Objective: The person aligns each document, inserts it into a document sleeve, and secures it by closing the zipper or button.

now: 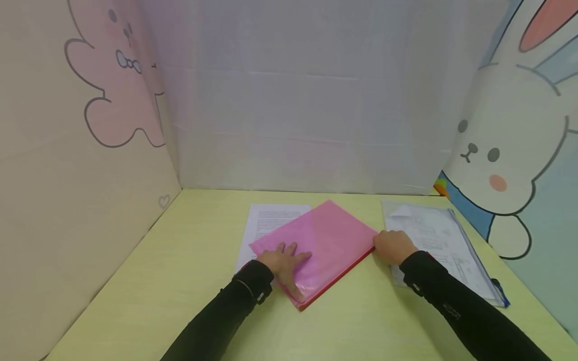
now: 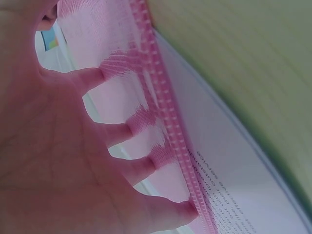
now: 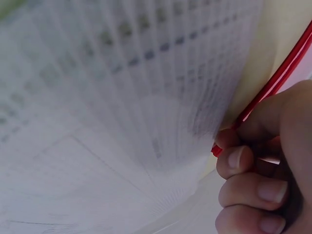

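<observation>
A pink translucent zip folder [image 1: 334,230] with a red zipper edge [image 1: 338,277] lies at an angle on the table. My left hand [image 1: 284,265] rests spread on its left part; in the left wrist view the fingertips [image 2: 141,122] touch the pink mesh-like surface. At the folder's right corner my right hand [image 1: 392,246] pinches the end of the red zipper edge. The right wrist view shows the fingers [image 3: 251,187] curled there, the red zipper [image 3: 273,83] running away from them. A printed white sheet [image 1: 271,220] lies partly under the folder.
To the right, a clear zip folder [image 1: 433,240] with papers in it lies under and beyond my right forearm. The pale yellow table [image 1: 149,281] is bordered by a white back panel [image 1: 307,110] and side panels with cartoon animals.
</observation>
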A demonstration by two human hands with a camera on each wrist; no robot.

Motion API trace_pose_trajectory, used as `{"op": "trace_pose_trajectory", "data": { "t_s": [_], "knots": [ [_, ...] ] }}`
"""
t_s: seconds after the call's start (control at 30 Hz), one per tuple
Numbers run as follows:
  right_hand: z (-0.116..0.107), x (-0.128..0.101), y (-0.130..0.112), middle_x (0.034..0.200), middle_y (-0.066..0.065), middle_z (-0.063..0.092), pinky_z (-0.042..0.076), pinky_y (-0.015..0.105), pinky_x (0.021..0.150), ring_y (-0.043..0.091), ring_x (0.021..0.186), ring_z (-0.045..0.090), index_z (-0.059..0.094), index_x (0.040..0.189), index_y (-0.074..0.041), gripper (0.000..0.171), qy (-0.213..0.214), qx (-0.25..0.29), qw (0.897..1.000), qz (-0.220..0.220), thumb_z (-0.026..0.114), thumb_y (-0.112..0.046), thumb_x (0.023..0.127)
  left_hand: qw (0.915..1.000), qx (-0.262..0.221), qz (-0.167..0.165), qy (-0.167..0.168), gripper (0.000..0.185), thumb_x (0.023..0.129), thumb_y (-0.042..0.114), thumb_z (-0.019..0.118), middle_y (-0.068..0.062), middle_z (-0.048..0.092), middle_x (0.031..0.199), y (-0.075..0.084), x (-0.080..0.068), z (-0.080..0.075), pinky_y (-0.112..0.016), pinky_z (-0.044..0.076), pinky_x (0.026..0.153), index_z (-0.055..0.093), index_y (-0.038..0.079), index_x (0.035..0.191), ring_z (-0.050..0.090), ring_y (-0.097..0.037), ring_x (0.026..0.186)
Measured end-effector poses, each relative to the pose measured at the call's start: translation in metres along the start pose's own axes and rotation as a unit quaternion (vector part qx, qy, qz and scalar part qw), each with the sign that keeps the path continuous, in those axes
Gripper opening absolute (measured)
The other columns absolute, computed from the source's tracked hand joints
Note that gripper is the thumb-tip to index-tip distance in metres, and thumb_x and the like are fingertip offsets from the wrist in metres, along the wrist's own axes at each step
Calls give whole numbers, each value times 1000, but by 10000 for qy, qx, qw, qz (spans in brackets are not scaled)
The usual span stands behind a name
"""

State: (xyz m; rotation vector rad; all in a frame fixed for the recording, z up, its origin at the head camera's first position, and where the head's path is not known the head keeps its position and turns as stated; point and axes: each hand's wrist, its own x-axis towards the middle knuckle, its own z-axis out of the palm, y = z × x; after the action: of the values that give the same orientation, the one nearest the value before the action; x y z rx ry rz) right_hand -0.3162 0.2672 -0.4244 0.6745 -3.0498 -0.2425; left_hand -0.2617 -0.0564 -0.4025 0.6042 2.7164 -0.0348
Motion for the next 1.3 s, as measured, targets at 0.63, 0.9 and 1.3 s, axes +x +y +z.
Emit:
{"op": "trace_pose_trajectory", "data": {
  "t_s": [0.63,0.9,1.3],
  "knots": [
    [2,3,17,67,7,55,48,43,58,25,60,50,63,79,-3,15,87,128,9983,562,66,-11,91,10000,38,22,21,116,64,69,86,-9,19,168,0,2,1,-68,39,104,29,38,160,19,-40,152],
    [-1,9,-13,70,12,57,52,47,66,32,68,52,64,76,-2,17,878,-583,9938,364,66,-10,91,10000,17,7,-3,117,64,68,86,-9,19,168,-3,1,1,-70,36,105,28,37,161,19,-41,152],
    [-13,20,-115,95,22,59,50,56,85,40,95,57,63,99,6,49,151,1416,9862,845,57,-42,99,9999,74,-21,72,118,62,72,85,-9,21,168,-7,0,2,-65,45,99,29,38,161,22,-40,151]
  ]
}}
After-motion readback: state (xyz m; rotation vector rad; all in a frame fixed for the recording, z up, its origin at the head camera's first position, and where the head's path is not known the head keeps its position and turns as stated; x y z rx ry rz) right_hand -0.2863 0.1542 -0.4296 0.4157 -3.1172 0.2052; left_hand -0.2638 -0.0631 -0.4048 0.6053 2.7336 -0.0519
